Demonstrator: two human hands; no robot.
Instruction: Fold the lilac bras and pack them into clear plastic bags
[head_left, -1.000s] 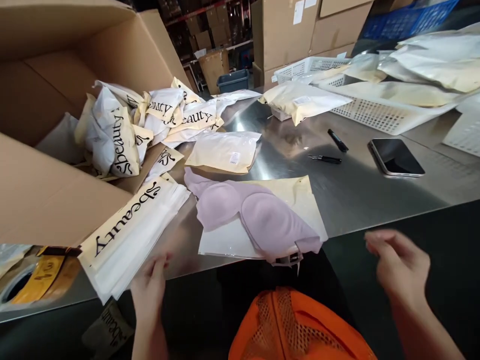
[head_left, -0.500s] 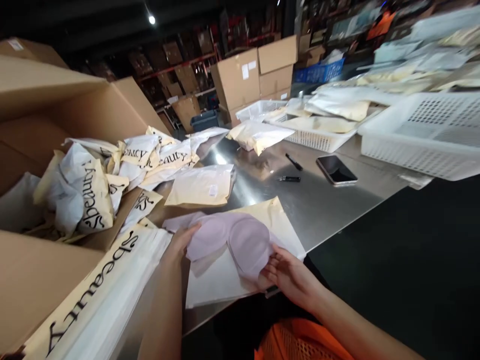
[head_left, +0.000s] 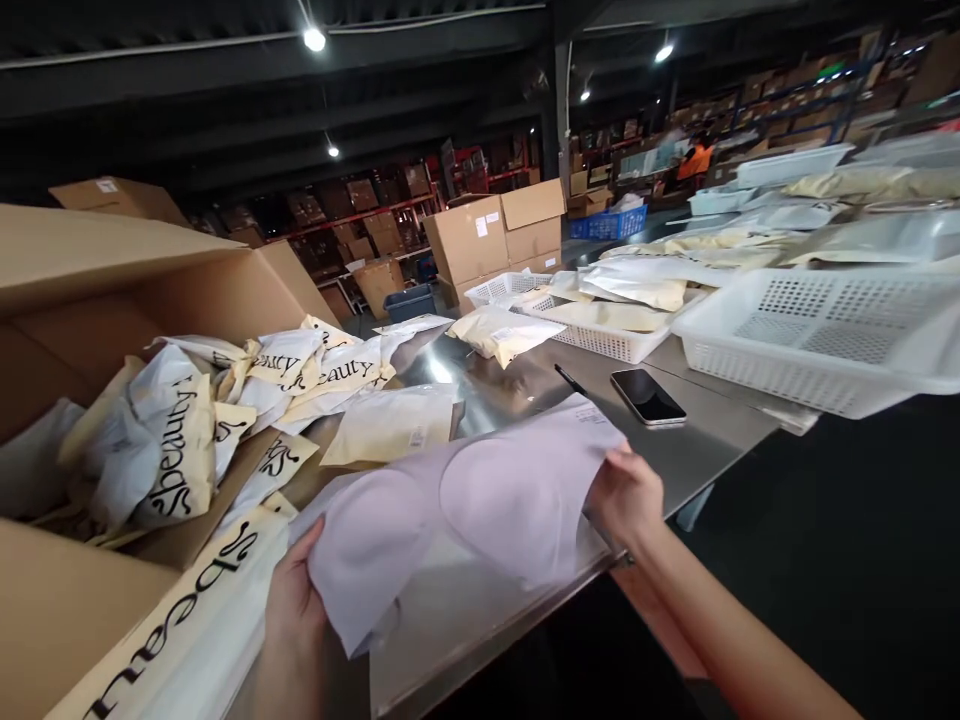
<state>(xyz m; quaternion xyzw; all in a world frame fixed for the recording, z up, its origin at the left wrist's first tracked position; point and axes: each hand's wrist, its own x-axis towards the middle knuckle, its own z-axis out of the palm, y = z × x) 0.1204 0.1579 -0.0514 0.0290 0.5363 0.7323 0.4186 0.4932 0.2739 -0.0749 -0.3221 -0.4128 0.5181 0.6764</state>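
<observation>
Holding a lilac bra up by both ends, stretched wide over a flat white bag at the near edge of the metal table. Clamped on one end with the left hand, and on the other end with the right hand. Hard to tell if touching the bag below.

On the left, inside a big cardboard box, a messy heap of puffy bags with black letters, some spilling out. Just beside the box, a long flat bag with big black letters. Farther back, in a white basket with holes, more flat bags. To its right, another white basket. Near the bra, a black phone.
</observation>
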